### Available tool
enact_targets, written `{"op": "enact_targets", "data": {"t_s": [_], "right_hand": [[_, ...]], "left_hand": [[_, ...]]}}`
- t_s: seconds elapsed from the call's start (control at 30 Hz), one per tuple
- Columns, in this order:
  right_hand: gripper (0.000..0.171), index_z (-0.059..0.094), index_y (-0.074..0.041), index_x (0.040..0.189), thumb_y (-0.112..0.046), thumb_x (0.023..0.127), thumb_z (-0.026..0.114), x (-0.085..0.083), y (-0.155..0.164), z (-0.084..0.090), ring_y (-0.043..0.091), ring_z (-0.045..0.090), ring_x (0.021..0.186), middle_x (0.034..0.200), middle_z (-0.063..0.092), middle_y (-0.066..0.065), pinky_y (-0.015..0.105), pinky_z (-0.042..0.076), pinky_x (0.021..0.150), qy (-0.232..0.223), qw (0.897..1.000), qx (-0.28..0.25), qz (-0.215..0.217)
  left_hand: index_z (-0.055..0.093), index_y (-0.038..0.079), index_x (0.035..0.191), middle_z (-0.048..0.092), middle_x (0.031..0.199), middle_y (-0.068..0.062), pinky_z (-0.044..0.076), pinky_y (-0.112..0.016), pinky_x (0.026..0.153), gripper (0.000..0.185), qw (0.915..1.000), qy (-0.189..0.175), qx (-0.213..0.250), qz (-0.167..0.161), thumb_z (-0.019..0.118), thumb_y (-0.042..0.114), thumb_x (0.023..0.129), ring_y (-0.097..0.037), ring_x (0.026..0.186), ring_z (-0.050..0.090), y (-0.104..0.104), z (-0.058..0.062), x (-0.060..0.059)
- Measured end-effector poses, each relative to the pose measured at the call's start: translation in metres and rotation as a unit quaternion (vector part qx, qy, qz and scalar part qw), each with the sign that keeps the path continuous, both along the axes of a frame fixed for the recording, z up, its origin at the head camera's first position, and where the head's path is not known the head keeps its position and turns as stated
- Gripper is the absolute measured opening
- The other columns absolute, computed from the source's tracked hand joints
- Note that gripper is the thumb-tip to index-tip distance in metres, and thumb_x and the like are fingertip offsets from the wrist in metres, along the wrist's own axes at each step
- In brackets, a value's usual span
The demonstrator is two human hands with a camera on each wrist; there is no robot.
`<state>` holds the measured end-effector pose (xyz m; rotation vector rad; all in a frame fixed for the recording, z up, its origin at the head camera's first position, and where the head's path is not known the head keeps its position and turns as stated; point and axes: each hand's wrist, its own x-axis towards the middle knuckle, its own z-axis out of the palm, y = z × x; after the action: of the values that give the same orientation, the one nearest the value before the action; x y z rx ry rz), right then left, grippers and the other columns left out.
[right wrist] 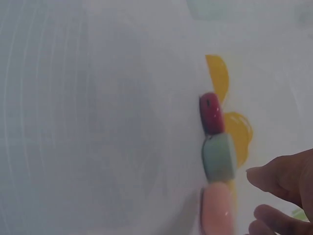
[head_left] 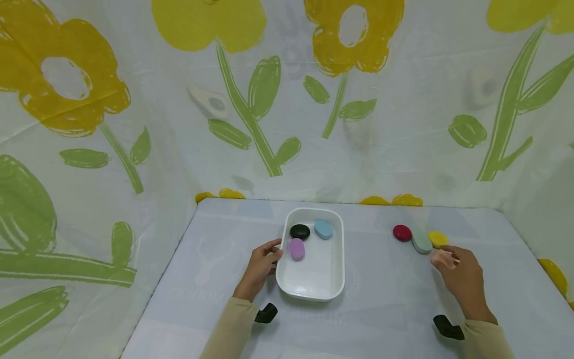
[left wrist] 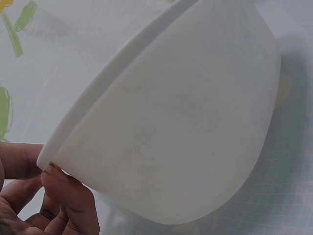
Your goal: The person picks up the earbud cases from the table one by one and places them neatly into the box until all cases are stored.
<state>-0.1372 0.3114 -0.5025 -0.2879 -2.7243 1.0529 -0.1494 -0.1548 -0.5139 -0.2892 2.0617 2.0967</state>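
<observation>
A white tray [head_left: 333, 279] stands mid-table with a black piece [head_left: 299, 231], a blue piece [head_left: 323, 229] and a purple piece [head_left: 297, 249] lying in its far end. My left hand [head_left: 273, 252] pinches the tray's left rim. In the left wrist view its fingers [left wrist: 66, 193] curl under the rim of the tray [left wrist: 186, 122]. My right hand [head_left: 450, 261] holds a pink piece [head_left: 443, 258] at its fingertips, just above the table. The pink piece [right wrist: 217, 210] lies in line with the grey-green piece [right wrist: 218, 156] and the red piece [right wrist: 211, 113].
A red piece [head_left: 402, 233], a grey-green piece [head_left: 421, 243] and a yellow piece [head_left: 437, 239] lie close together on the pale table [head_left: 385, 309], right of the tray. Flower-printed cloth walls [head_left: 287, 109] close in the back and both sides.
</observation>
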Motion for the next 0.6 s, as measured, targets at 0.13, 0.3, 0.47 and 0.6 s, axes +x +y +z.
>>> {"op": "enact_targets", "data": {"t_s": [0.13, 0.3, 0.47, 0.6], "right_hand": [[0.046, 0.061, 0.024, 0.128, -0.015, 0.103, 0.058, 0.0, 0.007, -0.003, 0.057, 0.059, 0.11, 0.129, 0.059, 0.044, 0.067, 0.051, 0.086, -0.005, 1.0, 0.013, 0.016], [0.045, 0.054, 0.027, 0.131, -0.003, 0.099, 0.064, 0.001, 0.01, -0.008, 0.065, 0.047, 0.124, 0.132, 0.052, 0.049, 0.076, 0.039, 0.101, 0.0, 0.999, 0.027, 0.024], [0.051, 0.049, 0.027, 0.136, 0.001, 0.096, 0.067, -0.002, 0.013, -0.012, 0.064, 0.043, 0.128, 0.137, 0.046, 0.049, 0.076, 0.036, 0.104, -0.029, 0.999, 0.019, 0.017], [0.054, 0.047, 0.026, 0.139, -0.001, 0.097, 0.067, -0.005, 0.014, -0.013, 0.061, 0.044, 0.127, 0.139, 0.044, 0.048, 0.074, 0.038, 0.104, -0.052, 0.998, 0.016, 0.01]], "left_hand": [[0.058, -0.002, 0.148, 0.06, 0.108, -0.009, 0.051, -0.028, 0.058, 0.043, 1.0, -0.002, 0.005, -0.002, 0.062, 0.009, 0.107, -0.017, 0.073, 0.062, 0.0, 0.001, 0.001], [0.058, -0.002, 0.149, 0.06, 0.111, -0.013, 0.051, -0.028, 0.058, 0.043, 0.9999, -0.002, 0.009, -0.006, 0.062, 0.008, 0.107, -0.017, 0.073, 0.063, 0.0, 0.001, 0.001], [0.057, -0.003, 0.149, 0.06, 0.11, -0.011, 0.051, -0.029, 0.059, 0.044, 1.0, 0.004, 0.006, -0.007, 0.062, 0.01, 0.107, -0.017, 0.074, 0.062, 0.0, 0.001, 0.001], [0.058, -0.003, 0.148, 0.06, 0.109, -0.011, 0.051, -0.028, 0.059, 0.043, 1.0, 0.005, 0.004, -0.007, 0.062, 0.01, 0.107, -0.017, 0.074, 0.062, 0.0, 0.001, 0.001]]}}
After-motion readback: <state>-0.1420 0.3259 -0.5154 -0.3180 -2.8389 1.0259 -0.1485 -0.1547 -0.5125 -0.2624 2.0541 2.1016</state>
